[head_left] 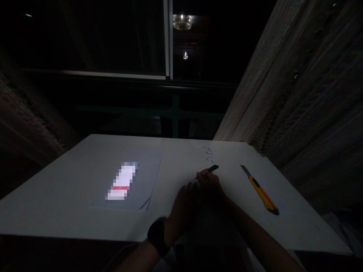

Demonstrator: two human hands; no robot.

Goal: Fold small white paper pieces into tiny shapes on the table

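Note:
My right hand (210, 185) is closed around a dark pen (208, 171), its tip pointing left onto the white table (70, 196). My left hand (183, 206), with a dark watch on the wrist, rests on the table just left of it; its fingers are hard to make out in the dim light. A few small dark marks (208, 153) lie on the surface just beyond the pen.
A yellow utility knife (261, 192) lies to the right of my hands. A stack of paper sheets (127, 177) with a blurred patch lies to the left. A rough wall (297, 94) rises at the right; a dark window stands behind the table.

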